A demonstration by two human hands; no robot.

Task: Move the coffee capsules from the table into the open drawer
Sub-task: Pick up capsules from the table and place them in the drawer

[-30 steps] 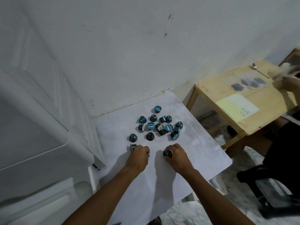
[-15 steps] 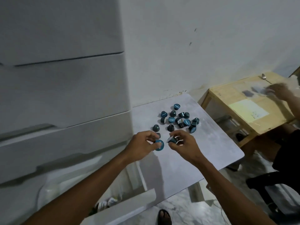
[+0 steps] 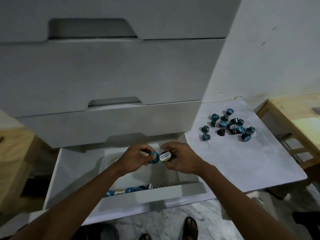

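My left hand (image 3: pixel 136 159) pinches a blue-lidded coffee capsule (image 3: pixel 154 157). My right hand (image 3: pixel 180 158) grips a dark capsule with a white and yellow lid (image 3: pixel 165 156). Both hands hover side by side over the open white drawer (image 3: pixel 57 172), above its back half. Several capsules (image 3: pixel 129 190) lie inside the drawer along its front wall. A cluster of several blue and dark capsules (image 3: pixel 228 124) sits on the white table (image 3: pixel 242 163) to the right.
Closed white drawers (image 3: pixel 103 73) stack above the open one. A wooden table (image 3: pixel 297 122) stands at the far right, a wooden piece (image 3: pixel 13 153) at the left. My sandalled feet (image 3: pixel 189 227) show on the marble floor below.
Both hands lifted a capsule each off the table and carried them left, over the open drawer. My view swung left and down onto the drawer.
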